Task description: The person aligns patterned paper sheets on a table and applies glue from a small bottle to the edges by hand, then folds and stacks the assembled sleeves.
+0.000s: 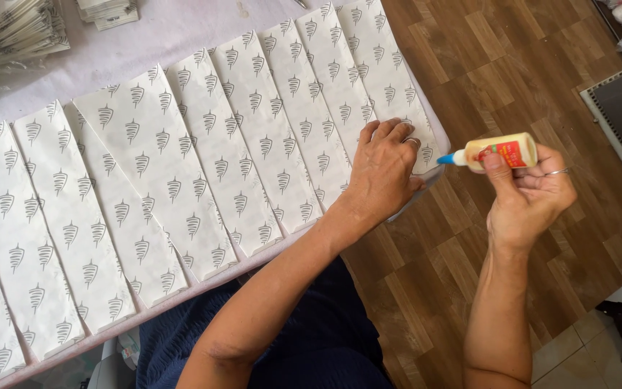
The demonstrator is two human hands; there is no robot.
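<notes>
Right grip (pixel 530 191) holds glue bottle (pixel 499 152); left hand (pixel 383 169) presses paper sheets (pixel 268 137).

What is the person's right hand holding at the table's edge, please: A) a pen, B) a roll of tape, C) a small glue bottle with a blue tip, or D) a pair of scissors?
C: the right hand grips a small cream glue bottle, its blue tip pointing toward the paper sheets that the left hand presses flat.
</notes>
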